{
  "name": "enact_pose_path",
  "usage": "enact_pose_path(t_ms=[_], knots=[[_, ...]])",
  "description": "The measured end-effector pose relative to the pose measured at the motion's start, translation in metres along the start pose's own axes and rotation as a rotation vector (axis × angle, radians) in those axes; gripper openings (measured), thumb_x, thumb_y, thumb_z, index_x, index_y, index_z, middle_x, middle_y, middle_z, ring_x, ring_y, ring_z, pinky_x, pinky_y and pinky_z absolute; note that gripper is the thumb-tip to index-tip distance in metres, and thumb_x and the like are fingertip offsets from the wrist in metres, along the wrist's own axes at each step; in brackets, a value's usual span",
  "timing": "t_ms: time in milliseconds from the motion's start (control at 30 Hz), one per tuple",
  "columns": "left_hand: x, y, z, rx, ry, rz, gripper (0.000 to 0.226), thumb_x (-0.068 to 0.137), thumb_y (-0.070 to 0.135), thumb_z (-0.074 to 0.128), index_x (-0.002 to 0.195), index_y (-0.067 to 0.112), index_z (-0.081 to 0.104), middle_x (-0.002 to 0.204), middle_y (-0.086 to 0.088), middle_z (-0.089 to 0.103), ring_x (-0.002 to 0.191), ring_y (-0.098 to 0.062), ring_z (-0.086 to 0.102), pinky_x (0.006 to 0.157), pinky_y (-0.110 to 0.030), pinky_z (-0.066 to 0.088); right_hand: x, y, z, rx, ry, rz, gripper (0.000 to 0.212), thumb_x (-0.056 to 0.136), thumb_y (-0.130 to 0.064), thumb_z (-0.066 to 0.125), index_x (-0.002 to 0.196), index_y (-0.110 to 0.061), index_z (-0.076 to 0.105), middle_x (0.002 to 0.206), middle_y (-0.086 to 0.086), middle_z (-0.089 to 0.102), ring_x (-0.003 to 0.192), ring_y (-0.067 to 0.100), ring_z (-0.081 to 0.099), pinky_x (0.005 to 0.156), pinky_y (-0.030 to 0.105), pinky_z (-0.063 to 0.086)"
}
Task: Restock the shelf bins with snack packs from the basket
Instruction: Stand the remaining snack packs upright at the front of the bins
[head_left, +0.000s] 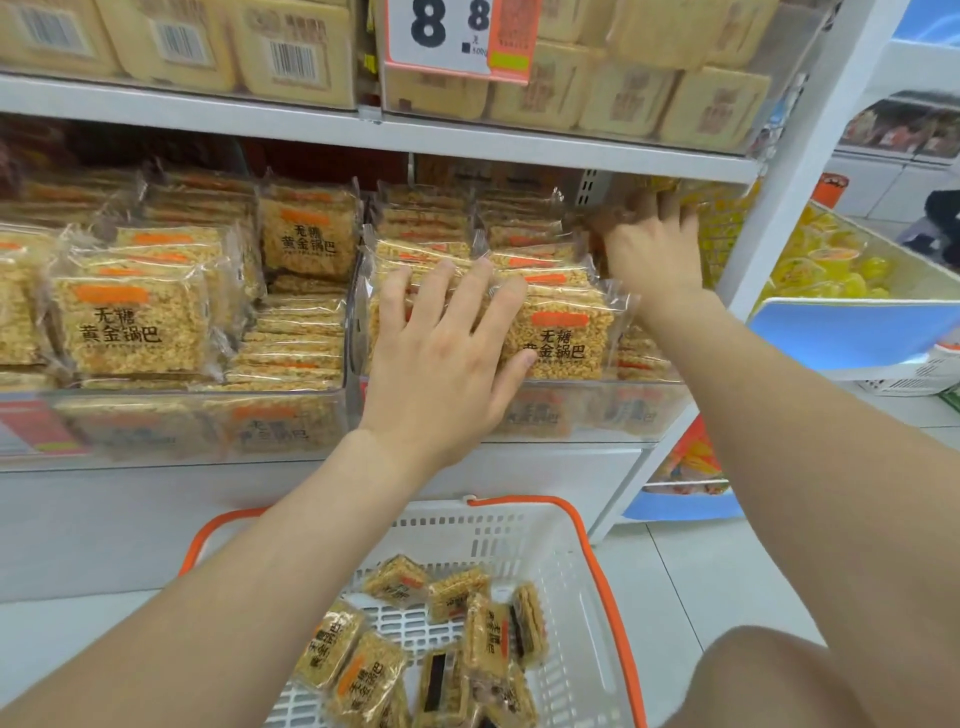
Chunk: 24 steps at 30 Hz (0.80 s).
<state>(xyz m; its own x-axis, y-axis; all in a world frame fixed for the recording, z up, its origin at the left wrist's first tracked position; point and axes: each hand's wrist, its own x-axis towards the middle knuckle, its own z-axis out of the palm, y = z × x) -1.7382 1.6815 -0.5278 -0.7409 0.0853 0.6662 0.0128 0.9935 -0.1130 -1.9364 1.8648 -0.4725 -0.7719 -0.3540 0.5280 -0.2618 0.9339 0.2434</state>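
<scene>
Clear packs of golden rice crackers with orange labels fill two clear shelf bins, the left bin (171, 415) and the right bin (597, 410). My left hand (447, 348) lies flat with spread fingers on the front packs (563, 338) of the right bin. My right hand (652, 249) reaches deep into the back right of that bin, its fingers curled over packs (592, 223) there; the grip itself is hidden. Below stands a white basket (524, 540) with orange handles, holding several loose packs (452, 639).
A white shelf board (363, 130) runs just above my right hand, with more bins and a price card (457, 36) on it. A white upright post (810, 156) stands at the right. Beyond it lie yellow goods (826, 260) and a blue panel (852, 332).
</scene>
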Motion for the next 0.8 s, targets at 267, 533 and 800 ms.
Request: enact_pose_path(t_ms=[267, 533, 800], knots=[[0.0, 0.0, 0.002, -0.002, -0.007, -0.001, 0.06, 0.107, 0.06, 0.038, 0.153, 0.023, 0.046, 0.158, -0.007, 0.048, 0.142, -0.036, 0.045, 0.117, -0.058, 0.024, -0.01, -0.005, -0.011, 0.236, -0.1, 0.065, 0.049, 0.09, 0.015, 0.052, 0.136, 0.001, 0.054, 0.127, 0.029, 0.053, 0.105, 0.051, 0.06, 0.086, 0.055, 0.052], [0.001, 0.002, -0.009, -0.005, -0.076, -0.004, 0.064, 0.103, 0.061, 0.049, 0.154, 0.022, 0.043, 0.16, -0.009, 0.046, 0.146, -0.037, 0.041, 0.121, -0.059, 0.021, -0.065, 0.005, -0.049, 0.129, -0.267, -0.163, 0.061, 0.082, 0.018, 0.059, 0.139, -0.002, 0.049, 0.128, 0.02, 0.055, 0.112, 0.045, 0.06, 0.084, 0.052, 0.054], [-0.004, 0.005, -0.026, -0.097, -0.018, -0.018, 0.07, 0.093, 0.048, 0.072, 0.15, 0.015, 0.048, 0.158, -0.015, 0.046, 0.151, -0.04, 0.035, 0.126, -0.06, 0.02, -0.129, -0.018, -0.122, 0.013, -0.357, -0.015, 0.017, 0.092, -0.004, 0.062, 0.093, -0.013, 0.047, 0.092, 0.009, 0.054, 0.089, 0.035, 0.055, 0.071, 0.041, 0.041]])
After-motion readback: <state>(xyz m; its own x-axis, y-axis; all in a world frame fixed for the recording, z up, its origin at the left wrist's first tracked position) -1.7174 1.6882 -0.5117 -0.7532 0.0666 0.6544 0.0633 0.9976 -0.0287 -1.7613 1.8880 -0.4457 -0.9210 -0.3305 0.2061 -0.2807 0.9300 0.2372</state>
